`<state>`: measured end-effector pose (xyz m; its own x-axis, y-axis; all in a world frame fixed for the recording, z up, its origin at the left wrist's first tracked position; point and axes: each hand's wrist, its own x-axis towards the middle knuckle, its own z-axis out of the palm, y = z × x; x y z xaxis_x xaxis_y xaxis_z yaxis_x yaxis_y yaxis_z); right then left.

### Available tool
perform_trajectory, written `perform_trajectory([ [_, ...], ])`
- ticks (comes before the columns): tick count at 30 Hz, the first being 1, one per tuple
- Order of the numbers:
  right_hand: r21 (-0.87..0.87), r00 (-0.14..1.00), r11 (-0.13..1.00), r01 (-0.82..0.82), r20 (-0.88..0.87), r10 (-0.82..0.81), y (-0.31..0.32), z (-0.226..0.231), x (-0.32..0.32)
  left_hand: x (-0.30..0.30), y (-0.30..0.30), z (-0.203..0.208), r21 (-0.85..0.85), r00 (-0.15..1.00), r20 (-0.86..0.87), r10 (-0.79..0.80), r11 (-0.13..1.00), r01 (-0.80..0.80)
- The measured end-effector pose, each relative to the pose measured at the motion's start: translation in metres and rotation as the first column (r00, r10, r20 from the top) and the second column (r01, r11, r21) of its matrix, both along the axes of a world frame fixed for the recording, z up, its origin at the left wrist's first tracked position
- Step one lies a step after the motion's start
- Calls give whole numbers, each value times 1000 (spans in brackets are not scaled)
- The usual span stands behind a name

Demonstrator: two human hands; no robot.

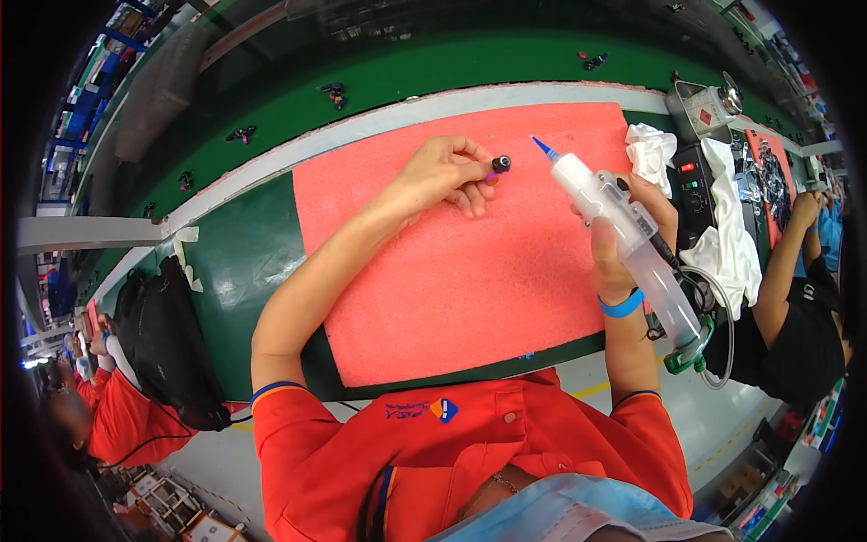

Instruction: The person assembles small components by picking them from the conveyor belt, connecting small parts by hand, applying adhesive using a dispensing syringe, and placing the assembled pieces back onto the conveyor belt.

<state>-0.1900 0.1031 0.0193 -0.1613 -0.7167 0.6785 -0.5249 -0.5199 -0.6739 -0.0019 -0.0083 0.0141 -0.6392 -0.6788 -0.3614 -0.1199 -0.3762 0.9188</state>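
Bag, black fabric, slumped [167, 339]: at the left end of the worktop, smooth and dark green [248, 244]
Small dark parts, loose [242, 135]: several, spaced along the green strip [488, 63] past the worktop's far edge; like the held part in size and colour, by judgement the same kind, none in hand
Mat, pink-red foam, rectangular [452, 307]: covering the worktop's middle, from near edge to far edge
Left hand [441, 173]: above the mat's far half, thumb and fingertips clamped together on the part
Part, small, black, cylindrical, with purple on its lower side [501, 163]: at the fingertips, its ringed end outward
Dispensing syringe, translucent white barrel, blue tapered nozzle [601, 200]: tilted over the mat's right half, nozzle toward the far edge, apart from the part
Right hand [614, 268]: clamped around the syringe's middle, blue band at the wrist
Stage, judged: part and syringe both taken up, contact between them not yet made; whether the part already bears any fluid, too small to tell; loose parts presumably left over
Cloth, white, crumpled [650, 155]: at the mat's far right corner
Control box, black, red switch [694, 194]: right of the cloth
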Motion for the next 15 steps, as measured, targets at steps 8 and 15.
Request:
perform_trajectory([
  [8, -66, 996, 996, 59, 66, -55, -1, -1, -6, -25, -64, 18, -429, 953, 297, 56, 900, 81],
  [15, -56, 987, 998, 36, 156, -27, 0, 3, -3, -24, -121, -26, -911, 838, 205, 505, 412, -26],
])
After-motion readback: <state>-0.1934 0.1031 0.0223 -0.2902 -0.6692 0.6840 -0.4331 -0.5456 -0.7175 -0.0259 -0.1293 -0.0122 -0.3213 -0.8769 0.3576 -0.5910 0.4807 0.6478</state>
